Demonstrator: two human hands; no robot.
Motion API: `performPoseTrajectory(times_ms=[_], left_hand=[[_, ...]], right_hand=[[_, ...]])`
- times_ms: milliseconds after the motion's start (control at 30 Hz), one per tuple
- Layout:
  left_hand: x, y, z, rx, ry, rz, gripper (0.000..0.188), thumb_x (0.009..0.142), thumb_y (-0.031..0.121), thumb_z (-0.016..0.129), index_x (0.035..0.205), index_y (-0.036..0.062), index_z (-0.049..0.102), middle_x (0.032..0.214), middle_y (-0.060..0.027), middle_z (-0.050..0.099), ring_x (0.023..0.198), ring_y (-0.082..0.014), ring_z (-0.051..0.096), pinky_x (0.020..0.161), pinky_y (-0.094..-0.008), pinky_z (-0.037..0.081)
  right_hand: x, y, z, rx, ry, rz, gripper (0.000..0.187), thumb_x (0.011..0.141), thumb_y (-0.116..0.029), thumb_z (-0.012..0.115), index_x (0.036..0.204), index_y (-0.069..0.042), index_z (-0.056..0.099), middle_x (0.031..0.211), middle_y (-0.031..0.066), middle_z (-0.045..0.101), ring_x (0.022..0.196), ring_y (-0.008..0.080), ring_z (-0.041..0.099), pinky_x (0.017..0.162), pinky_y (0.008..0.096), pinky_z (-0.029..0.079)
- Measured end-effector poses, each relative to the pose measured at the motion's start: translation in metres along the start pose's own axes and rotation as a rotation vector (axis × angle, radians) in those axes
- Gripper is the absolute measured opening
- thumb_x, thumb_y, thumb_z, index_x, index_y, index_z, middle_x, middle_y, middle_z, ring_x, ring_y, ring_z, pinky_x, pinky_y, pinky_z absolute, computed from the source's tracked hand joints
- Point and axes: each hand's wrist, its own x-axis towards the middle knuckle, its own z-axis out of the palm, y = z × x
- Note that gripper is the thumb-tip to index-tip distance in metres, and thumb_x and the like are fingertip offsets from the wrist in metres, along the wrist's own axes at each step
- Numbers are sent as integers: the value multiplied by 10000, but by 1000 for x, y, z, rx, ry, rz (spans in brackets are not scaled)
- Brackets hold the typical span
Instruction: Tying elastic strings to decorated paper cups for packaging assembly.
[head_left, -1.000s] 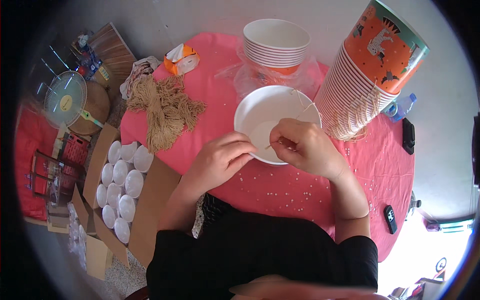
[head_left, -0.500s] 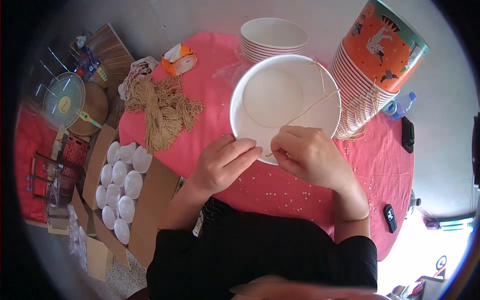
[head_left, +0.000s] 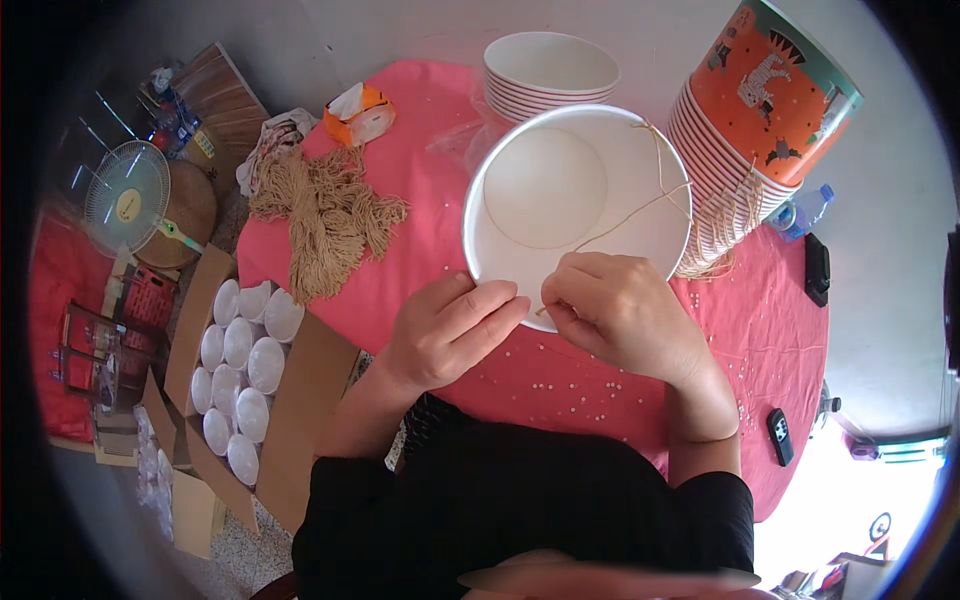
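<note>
A white paper bucket (head_left: 640,225) faces me with its mouth, its inside and round bottom showing. My left hand (head_left: 450,330) is closed on the near left part of its rim, fingers over the edge and thumb hidden outside. My right hand (head_left: 620,310) pinches a thin tan string (head_left: 630,213) at the near rim, and a short end pokes out by the fingertips. From there the string runs across the opening to the far right rim, where it appears fastened. The fingertips of both hands are close together but apart.
Behind stands a stack of white buckets (head_left: 550,62); at right, a tall stack of patterned orange buckets (head_left: 770,100) with strings. A bundle of tan strings (head_left: 335,220) lies left, near an orange-white packet (head_left: 360,115). A carton (head_left: 310,420) holds white cups. A phone (head_left: 780,437) lies right.
The bucket has shifted slightly to the right and tilted a little. Both hands keep their grips, with the left fingers moved slightly right.
</note>
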Motion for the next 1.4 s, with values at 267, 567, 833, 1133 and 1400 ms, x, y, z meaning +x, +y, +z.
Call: performPoseTrajectory(times_ms=[267,567,833,1133,1400], left_hand=[[2,2,-1,17,2,4,272,668,10,693,939,-2,694,1016,-69,615,680,-172,551,552,-277,480],[7,-1,5,-74,-21,-86,241,690,-17,702,930,-11,685,993,-76,610,696,-196,576,565,-298,496],[-3,-13,17,-281,-66,-299,292,735,-28,720,1016,27,658,1056,-103,621,812,-241,640,682,-332,546],[-24,-7,27,-440,101,-612,227,778,-28,722,976,17,618,1022,-126,614,883,-199,654,707,-315,553],[-19,-6,39,-398,122,-518,180,782,-38,724,922,10,620,881,-108,654,752,-201,656,624,-289,528]], right_hand=[[0,-1,-1,5,-22,-9,101,765,-35,665,822,-37,581,747,92,561,709,305,601,598,400,472],[-1,11,1,81,-86,-6,89,798,-48,660,875,-24,624,811,95,607,760,308,622,625,387,487],[5,29,-2,362,-309,93,150,843,-84,683,951,9,640,844,114,627,774,244,641,685,332,497],[6,33,11,384,-217,231,187,849,-59,685,1011,23,640,876,98,632,752,172,621,679,302,493],[6,32,14,341,-134,193,165,879,-39,647,1038,1,647,816,79,633,710,145,593,635,269,471]])
